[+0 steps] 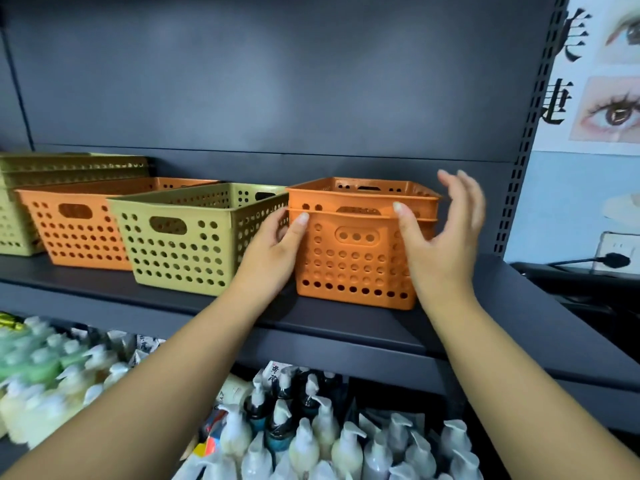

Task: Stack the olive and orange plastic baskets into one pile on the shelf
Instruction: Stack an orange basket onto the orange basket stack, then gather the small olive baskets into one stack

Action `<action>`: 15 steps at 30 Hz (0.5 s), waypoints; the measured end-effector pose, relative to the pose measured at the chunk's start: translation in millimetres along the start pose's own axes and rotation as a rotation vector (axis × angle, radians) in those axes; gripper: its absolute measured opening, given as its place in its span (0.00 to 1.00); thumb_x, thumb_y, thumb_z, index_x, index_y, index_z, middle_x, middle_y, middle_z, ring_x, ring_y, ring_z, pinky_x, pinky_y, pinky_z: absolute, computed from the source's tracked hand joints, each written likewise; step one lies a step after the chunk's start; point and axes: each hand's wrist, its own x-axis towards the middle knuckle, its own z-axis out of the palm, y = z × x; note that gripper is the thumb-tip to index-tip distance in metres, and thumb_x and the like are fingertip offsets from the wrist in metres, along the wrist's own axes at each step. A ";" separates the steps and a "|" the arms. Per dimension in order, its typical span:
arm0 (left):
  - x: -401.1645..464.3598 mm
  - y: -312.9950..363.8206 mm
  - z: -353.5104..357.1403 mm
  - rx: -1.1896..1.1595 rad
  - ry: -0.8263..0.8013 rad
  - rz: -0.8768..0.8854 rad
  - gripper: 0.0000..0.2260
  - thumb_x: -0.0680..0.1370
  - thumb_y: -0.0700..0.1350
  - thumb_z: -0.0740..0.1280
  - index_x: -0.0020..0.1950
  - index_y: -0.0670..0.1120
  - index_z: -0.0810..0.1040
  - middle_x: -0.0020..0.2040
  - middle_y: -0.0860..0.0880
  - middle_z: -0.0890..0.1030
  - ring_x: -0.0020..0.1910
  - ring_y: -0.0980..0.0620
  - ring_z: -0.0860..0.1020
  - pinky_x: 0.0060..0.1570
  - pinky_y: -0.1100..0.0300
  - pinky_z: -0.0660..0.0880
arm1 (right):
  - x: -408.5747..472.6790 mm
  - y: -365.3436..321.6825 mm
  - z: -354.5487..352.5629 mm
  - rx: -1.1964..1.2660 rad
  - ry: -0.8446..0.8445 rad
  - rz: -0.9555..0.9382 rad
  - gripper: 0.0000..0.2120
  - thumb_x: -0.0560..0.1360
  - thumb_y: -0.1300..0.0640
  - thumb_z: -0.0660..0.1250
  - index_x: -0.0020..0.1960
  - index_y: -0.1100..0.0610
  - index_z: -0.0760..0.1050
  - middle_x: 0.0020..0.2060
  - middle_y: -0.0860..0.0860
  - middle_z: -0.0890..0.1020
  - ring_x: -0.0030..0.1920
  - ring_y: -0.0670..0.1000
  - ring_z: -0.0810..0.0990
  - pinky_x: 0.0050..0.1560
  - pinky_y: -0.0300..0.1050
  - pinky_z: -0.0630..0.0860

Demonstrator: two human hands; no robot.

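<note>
Two orange baskets (pixel 356 247) sit nested one inside the other on the dark shelf (pixel 346 323), right of centre. My left hand (pixel 277 247) holds the stack's front left corner, thumb on the front face and fingers hidden along the left side. My right hand (pixel 446 230) is at the front right corner; its thumb touches the front and its fingers are spread straight above the right rim. A single olive basket (pixel 180 237) stands just left of the stack. Behind that is a lone orange basket (pixel 79 230), and a nested olive stack (pixel 52 168) stands at the far left.
The shelf has a dark back panel and a perforated upright (pixel 519 161) at the right. The lower shelf holds several pump bottles (pixel 311 441) and green bottles (pixel 38 362). A poster and a wall socket with a plug (pixel 613 259) lie to the right.
</note>
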 end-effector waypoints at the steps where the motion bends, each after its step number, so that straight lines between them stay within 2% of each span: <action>1: -3.2 -2.0 -10.7 0.023 -0.036 -0.004 0.14 0.76 0.52 0.63 0.60 0.52 0.74 0.45 0.59 0.78 0.51 0.56 0.77 0.63 0.52 0.70 | -8.5 -8.7 1.5 -0.026 0.035 -0.070 0.24 0.72 0.53 0.68 0.65 0.58 0.67 0.68 0.51 0.62 0.66 0.46 0.63 0.67 0.32 0.59; 2: -7.7 -4.4 -23.8 0.072 -0.065 0.019 0.07 0.75 0.50 0.64 0.53 0.54 0.76 0.43 0.59 0.80 0.49 0.55 0.79 0.61 0.51 0.72 | -16.8 -18.7 5.1 -0.047 0.055 -0.153 0.23 0.71 0.53 0.68 0.64 0.59 0.68 0.66 0.50 0.63 0.67 0.51 0.64 0.69 0.43 0.61; 3: -14.1 -6.9 -38.6 0.137 -0.091 0.065 0.04 0.76 0.49 0.64 0.46 0.56 0.78 0.40 0.60 0.81 0.46 0.56 0.80 0.57 0.54 0.74 | -24.7 -29.6 10.2 -0.065 0.055 -0.243 0.22 0.71 0.53 0.67 0.62 0.60 0.70 0.65 0.49 0.63 0.67 0.53 0.65 0.69 0.48 0.62; 4: -22.6 -7.1 -53.5 0.218 -0.106 0.120 0.06 0.76 0.50 0.64 0.41 0.57 0.78 0.34 0.61 0.82 0.42 0.59 0.80 0.51 0.60 0.75 | -30.9 -39.9 16.0 -0.076 0.042 -0.321 0.21 0.70 0.53 0.66 0.61 0.61 0.71 0.64 0.49 0.64 0.66 0.53 0.65 0.69 0.47 0.62; 5: -30.1 -9.1 -72.3 0.301 -0.125 0.178 0.07 0.75 0.53 0.63 0.38 0.57 0.79 0.32 0.61 0.83 0.39 0.61 0.79 0.44 0.65 0.74 | -36.8 -51.2 25.0 -0.075 0.015 -0.370 0.21 0.70 0.53 0.66 0.60 0.62 0.72 0.62 0.49 0.65 0.65 0.51 0.65 0.68 0.42 0.60; 7: -42.5 -12.1 -114.1 0.570 -0.167 0.314 0.16 0.72 0.60 0.59 0.37 0.51 0.81 0.32 0.57 0.83 0.36 0.57 0.79 0.39 0.64 0.72 | -48.0 -75.0 46.4 -0.029 -0.095 -0.359 0.21 0.69 0.51 0.66 0.58 0.61 0.74 0.58 0.48 0.67 0.61 0.46 0.65 0.65 0.30 0.57; 9: -43.5 -21.8 -155.0 0.815 -0.270 0.491 0.21 0.74 0.60 0.56 0.38 0.46 0.80 0.34 0.51 0.81 0.36 0.52 0.78 0.37 0.57 0.73 | -60.1 -92.8 71.6 0.032 -0.238 -0.247 0.21 0.68 0.50 0.68 0.59 0.58 0.73 0.56 0.43 0.67 0.58 0.39 0.65 0.60 0.22 0.56; 10: -39.3 -29.8 -175.7 0.876 -0.329 0.570 0.22 0.75 0.59 0.55 0.38 0.45 0.80 0.34 0.50 0.81 0.37 0.52 0.77 0.38 0.57 0.73 | -67.6 -98.0 87.7 0.047 -0.294 -0.170 0.22 0.68 0.51 0.69 0.60 0.56 0.72 0.56 0.42 0.67 0.57 0.37 0.64 0.59 0.20 0.55; 12: -27.0 -50.4 -213.5 0.896 -0.373 0.618 0.23 0.77 0.58 0.54 0.40 0.45 0.80 0.37 0.50 0.81 0.40 0.54 0.75 0.43 0.60 0.70 | -79.8 -103.1 118.9 0.058 -0.338 0.007 0.26 0.68 0.52 0.71 0.64 0.52 0.68 0.60 0.44 0.66 0.60 0.38 0.62 0.56 0.19 0.55; 15: -7.4 -79.8 -255.9 0.919 -0.291 0.614 0.27 0.77 0.61 0.51 0.47 0.44 0.81 0.45 0.48 0.82 0.48 0.55 0.73 0.49 0.64 0.67 | -88.9 -107.6 154.3 0.090 -0.279 0.262 0.36 0.66 0.53 0.73 0.68 0.47 0.59 0.69 0.50 0.60 0.64 0.44 0.60 0.61 0.33 0.57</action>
